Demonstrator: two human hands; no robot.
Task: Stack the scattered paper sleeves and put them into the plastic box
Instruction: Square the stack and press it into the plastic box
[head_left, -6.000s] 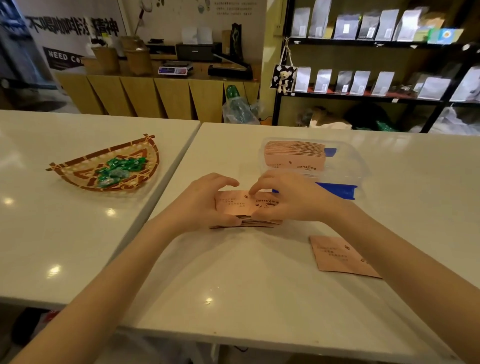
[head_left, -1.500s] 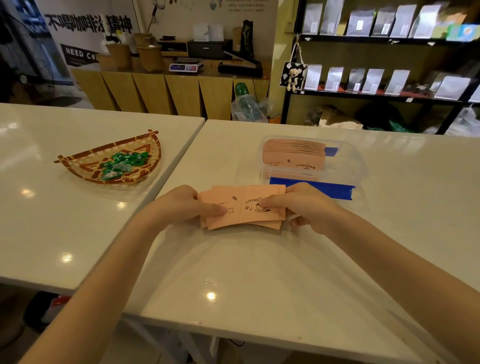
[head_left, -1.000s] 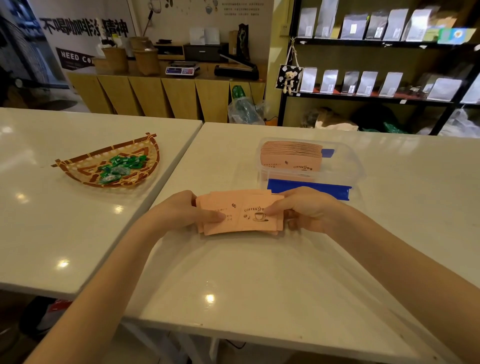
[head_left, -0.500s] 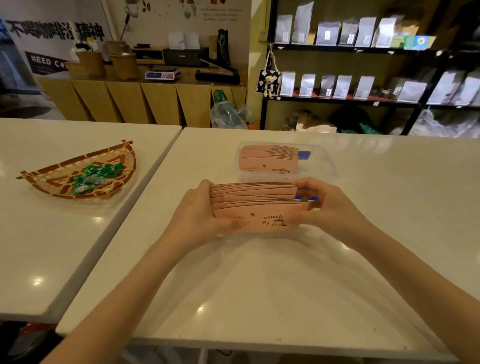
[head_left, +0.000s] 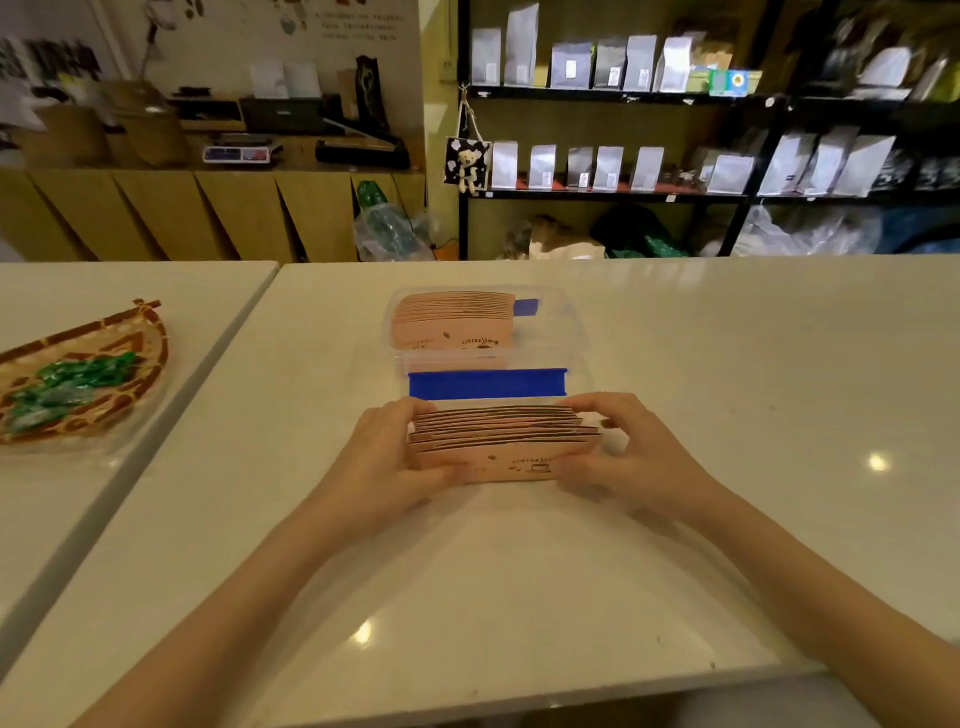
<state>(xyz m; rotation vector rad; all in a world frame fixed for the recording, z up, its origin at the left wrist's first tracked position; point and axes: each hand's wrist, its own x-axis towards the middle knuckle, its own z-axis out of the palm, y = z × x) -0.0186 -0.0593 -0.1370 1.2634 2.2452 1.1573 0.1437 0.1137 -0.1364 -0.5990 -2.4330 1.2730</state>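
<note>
A stack of pink paper sleeves (head_left: 498, 441) stands on its long edge on the white table, printed face toward me. My left hand (head_left: 387, 462) grips its left end and my right hand (head_left: 621, 457) grips its right end. Just beyond stands the clear plastic box (head_left: 569, 332) with a blue clip (head_left: 485, 383) on its near side. Inside the box, at its left, another stack of pink sleeves (head_left: 452, 322) stands on edge. The right part of the box shows no sleeves.
A woven tray (head_left: 124, 353) holding green wrapped sweets (head_left: 67, 382) lies on the neighbouring white table to the left, across a narrow gap (head_left: 182, 400). Beyond the table are a wooden counter (head_left: 208, 213) and black shelves (head_left: 649, 192) of pouches.
The sleeves were lying flat and fanned in my hands; they are now gathered and turned up on edge, squared between both hands. The single sleeve at the right of the table is gone from view.
</note>
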